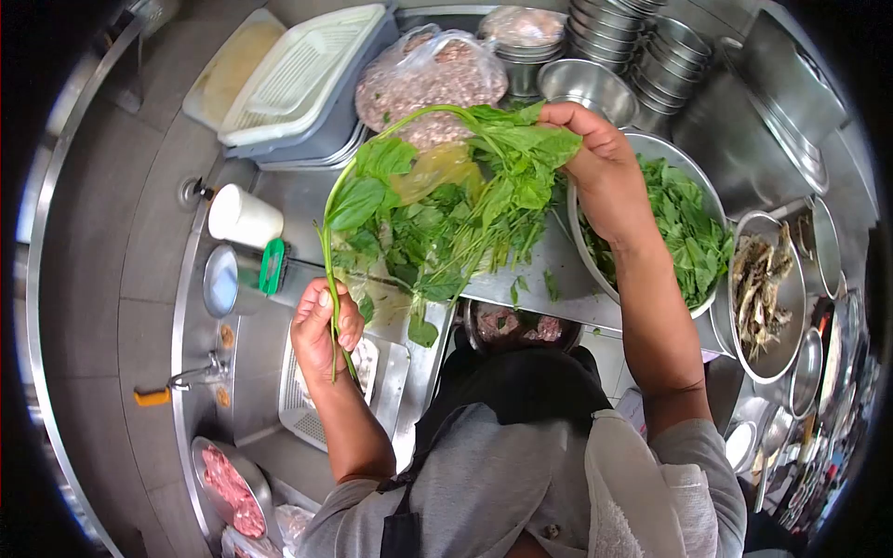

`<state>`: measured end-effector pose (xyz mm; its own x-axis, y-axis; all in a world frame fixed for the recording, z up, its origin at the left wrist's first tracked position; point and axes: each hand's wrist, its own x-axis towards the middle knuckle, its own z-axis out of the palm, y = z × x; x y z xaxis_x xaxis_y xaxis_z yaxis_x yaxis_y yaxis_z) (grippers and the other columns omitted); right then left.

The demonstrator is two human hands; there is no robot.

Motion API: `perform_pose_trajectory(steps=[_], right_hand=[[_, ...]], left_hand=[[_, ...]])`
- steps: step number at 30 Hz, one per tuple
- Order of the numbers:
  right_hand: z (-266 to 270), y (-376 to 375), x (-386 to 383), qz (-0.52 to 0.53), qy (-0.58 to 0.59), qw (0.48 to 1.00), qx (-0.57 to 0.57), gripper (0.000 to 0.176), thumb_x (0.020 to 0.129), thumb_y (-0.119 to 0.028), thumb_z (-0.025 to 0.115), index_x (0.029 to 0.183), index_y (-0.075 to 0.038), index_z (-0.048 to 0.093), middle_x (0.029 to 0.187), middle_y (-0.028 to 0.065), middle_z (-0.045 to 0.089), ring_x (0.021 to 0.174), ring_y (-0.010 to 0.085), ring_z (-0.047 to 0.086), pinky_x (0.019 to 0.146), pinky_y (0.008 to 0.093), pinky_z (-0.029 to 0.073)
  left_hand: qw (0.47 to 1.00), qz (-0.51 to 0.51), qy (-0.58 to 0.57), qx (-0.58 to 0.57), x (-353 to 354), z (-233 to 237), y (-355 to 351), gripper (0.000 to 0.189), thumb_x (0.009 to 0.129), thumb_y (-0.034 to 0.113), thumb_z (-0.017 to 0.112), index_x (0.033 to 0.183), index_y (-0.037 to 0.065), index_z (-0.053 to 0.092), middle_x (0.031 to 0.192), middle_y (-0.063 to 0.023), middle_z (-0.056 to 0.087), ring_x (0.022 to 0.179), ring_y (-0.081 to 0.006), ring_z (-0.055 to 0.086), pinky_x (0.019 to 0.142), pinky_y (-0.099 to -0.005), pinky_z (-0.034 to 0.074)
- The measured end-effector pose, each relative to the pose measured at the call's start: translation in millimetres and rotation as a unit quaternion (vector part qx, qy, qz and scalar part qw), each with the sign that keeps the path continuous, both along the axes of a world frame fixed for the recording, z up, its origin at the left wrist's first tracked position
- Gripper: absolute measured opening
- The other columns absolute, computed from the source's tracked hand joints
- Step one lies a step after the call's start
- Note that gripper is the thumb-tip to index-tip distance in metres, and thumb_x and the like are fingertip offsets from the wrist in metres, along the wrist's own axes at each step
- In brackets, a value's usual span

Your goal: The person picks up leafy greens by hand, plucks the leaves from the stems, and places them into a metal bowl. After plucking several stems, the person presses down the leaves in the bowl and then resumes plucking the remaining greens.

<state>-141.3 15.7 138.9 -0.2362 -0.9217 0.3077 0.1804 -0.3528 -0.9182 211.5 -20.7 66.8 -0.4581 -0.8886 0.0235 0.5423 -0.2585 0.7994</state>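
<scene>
My left hand [327, 327] is closed around the lower stems of a leafy green stalk [327, 244], above the sink edge. The stalk bends up and over to the right, where my right hand [600, 163] pinches its leafy end. Beneath it, a pile of loose greens [428, 232] lies on the metal counter [577, 312]. Just right of the pile, and partly behind my right forearm, a steel bowl [714, 191] holds picked leaves [674, 219].
Bags of ground meat [433, 79] and stacked steel bowls [605, 33] stand at the back. A white cup [244, 216] and green brush [272, 267] are left, above the sink [256, 363]. A bowl of dried fish [765, 288] sits right; raw meat [231, 488] is lower left.
</scene>
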Motion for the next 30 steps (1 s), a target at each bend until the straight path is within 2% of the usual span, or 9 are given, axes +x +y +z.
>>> perform_pose_trajectory(steps=[6, 9, 12, 15, 23, 24, 26, 29, 30], right_hand=[[15.2, 19.9, -24.7, -0.015, -0.038, 0.999, 0.012, 0.025, 0.099, -0.017, 0.055, 0.116, 0.0, 0.062, 0.099, 0.0038, 0.067, 0.09, 0.0096, 0.063, 0.083, 0.024, 0.048], [23.6, 28.1, -24.7, -0.046, -0.059, 0.997, 0.015, 0.023, 0.098, -0.02, 0.056, 0.112, -0.005, 0.066, 0.095, 0.0001, 0.069, 0.083, 0.0064, 0.062, 0.074, 0.0219, 0.048], [25.5, 31.6, -32.6, -0.008, -0.08, 0.997, 0.009, 0.026, 0.099, -0.019, 0.054, 0.116, -0.001, 0.062, 0.096, 0.0053, 0.067, 0.09, 0.0106, 0.063, 0.084, 0.0269, 0.05], [25.7, 29.2, -31.3, -0.033, -0.079, 0.996, 0.009, 0.025, 0.098, -0.024, 0.056, 0.112, -0.005, 0.065, 0.092, 0.0006, 0.069, 0.082, 0.0067, 0.061, 0.071, 0.022, 0.045], [33.6, 36.9, -21.2, 0.036, -0.092, 0.995, -0.003, 0.03, 0.095, -0.024, 0.061, 0.118, -0.005, 0.062, 0.094, 0.0026, 0.068, 0.083, 0.0068, 0.061, 0.07, 0.0226, 0.047], [41.4, 45.9, -13.4, 0.057, -0.097, 0.994, -0.007, 0.032, 0.093, -0.023, 0.064, 0.12, -0.004, 0.062, 0.095, 0.0034, 0.068, 0.083, 0.0071, 0.062, 0.07, 0.0227, 0.047], [74.5, 78.5, 17.1, 0.041, 0.027, 0.999, -0.014, 0.057, 0.088, -0.025, 0.069, 0.132, 0.003, 0.046, 0.104, 0.0088, 0.064, 0.08, 0.0143, 0.063, 0.071, 0.0267, 0.053], [96.5, 109.2, 34.3, 0.214, -0.13, 0.959, -0.131, 0.028, 0.083, -0.014, 0.074, 0.101, 0.004, 0.063, 0.083, 0.02, 0.066, 0.062, 0.0207, 0.064, 0.051, 0.0317, 0.053], [101.2, 116.8, 35.9, 0.268, -0.146, 0.94, -0.151, 0.026, 0.083, -0.014, 0.073, 0.101, 0.003, 0.063, 0.085, 0.0196, 0.066, 0.063, 0.0205, 0.064, 0.053, 0.0316, 0.053]], left_hand=[[0.999, -0.033, 0.008, -0.024, -22.7, 7.1, -5.9, 0.019, 0.097, 0.018, 0.057, 0.101, -0.001, 0.058, 0.062, -0.0083, 0.051, 0.04, -0.0124, 0.039, 0.036, -0.0244, 0.031], [0.999, -0.043, 0.01, -0.029, -29.0, 10.2, -7.1, 0.019, 0.096, 0.018, 0.057, 0.101, -0.001, 0.058, 0.062, -0.0084, 0.051, 0.041, -0.0124, 0.039, 0.036, -0.0245, 0.032], [0.998, -0.045, 0.011, -0.033, -33.2, 14.7, -6.6, 0.019, 0.096, 0.018, 0.057, 0.101, -0.001, 0.058, 0.061, -0.0083, 0.051, 0.04, -0.0123, 0.04, 0.036, -0.0246, 0.032], [0.998, -0.041, 0.011, -0.041, -35.3, 17.5, -5.4, 0.02, 0.096, 0.018, 0.057, 0.101, -0.001, 0.058, 0.061, -0.0083, 0.051, 0.04, -0.0122, 0.039, 0.036, -0.0245, 0.032], [0.995, -0.052, 0.039, -0.07, -31.5, 20.6, 0.2, 0.017, 0.096, 0.016, 0.056, 0.101, 0.0, 0.056, 0.062, -0.0086, 0.051, 0.04, -0.0118, 0.039, 0.035, -0.0243, 0.032], [0.993, -0.059, 0.052, -0.088, -28.4, 22.1, 2.4, 0.017, 0.097, 0.016, 0.056, 0.101, 0.0, 0.055, 0.064, -0.0083, 0.051, 0.04, -0.0116, 0.039, 0.034, -0.024, 0.033], [0.981, -0.09, 0.106, -0.133, -19.9, 26.6, 9.0, 0.013, 0.096, 0.014, 0.056, 0.098, 0.002, 0.053, 0.067, -0.009, 0.052, 0.041, -0.0122, 0.042, 0.034, -0.0242, 0.034], [0.922, -0.23, 0.216, -0.226, -9.1, 28.3, -1.9, 0.011, 0.092, 0.011, 0.059, 0.094, 0.004, 0.051, 0.067, -0.0093, 0.054, 0.04, -0.0124, 0.044, 0.035, -0.0242, 0.036], [0.883, -0.307, 0.255, -0.248, -8.1, 27.9, -11.9, 0.012, 0.091, 0.01, 0.06, 0.093, 0.004, 0.05, 0.065, -0.0088, 0.054, 0.04, -0.012, 0.044, 0.035, -0.0239, 0.036]])
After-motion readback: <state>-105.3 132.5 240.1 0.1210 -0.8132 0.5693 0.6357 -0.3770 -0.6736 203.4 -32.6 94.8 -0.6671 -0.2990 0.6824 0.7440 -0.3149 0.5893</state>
